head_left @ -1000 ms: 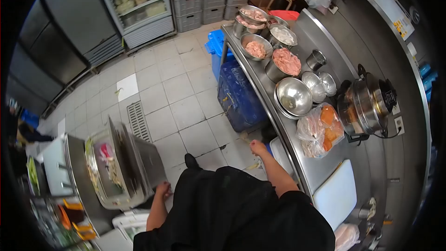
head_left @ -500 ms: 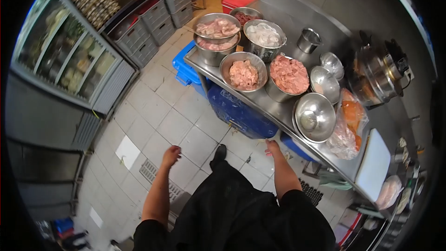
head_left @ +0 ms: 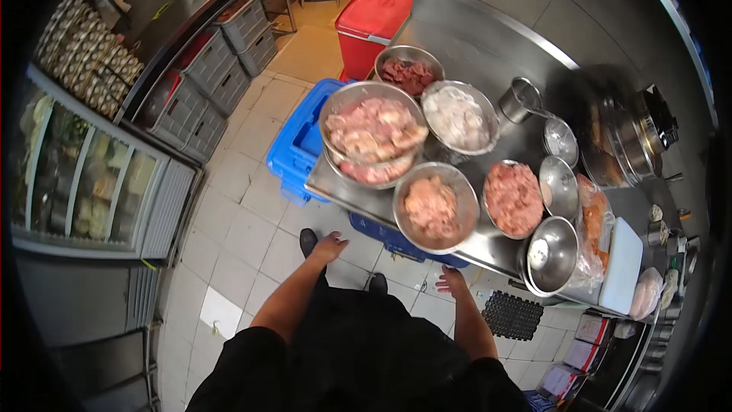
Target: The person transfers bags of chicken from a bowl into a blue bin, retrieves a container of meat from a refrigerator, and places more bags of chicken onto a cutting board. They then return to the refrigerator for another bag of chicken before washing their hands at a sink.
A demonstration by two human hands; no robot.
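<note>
My left hand [head_left: 329, 247] is held out over the floor, fingers loosely stretched and nothing in them. In front of the table edge hangs my right hand [head_left: 451, 281], its fingers apart and also without anything in them. Nearest to both is a steel bowl of pale raw meat [head_left: 431, 208] at the front edge. To its left stands a colander of raw meat pieces [head_left: 374, 123], set on another vessel of meat. Right of the bowl is a container heaped with pink meat [head_left: 513, 198], then stacked metal bowls [head_left: 554, 255].
Behind are a pot of whitish contents [head_left: 460, 118] and a bowl of dark red meat [head_left: 409, 72]. A blue bin [head_left: 293, 145] and a red cooler [head_left: 374, 19] flank the steel table [head_left: 488, 248]. Grey crates [head_left: 183, 111] and a glass-front fridge [head_left: 84, 175] line the left. A black mat [head_left: 513, 315] lies right.
My view has moved forward, so the table and its bowls look closer. Both hands have come nearer to the table with nothing taken hold of. More of the red cooler shows.
</note>
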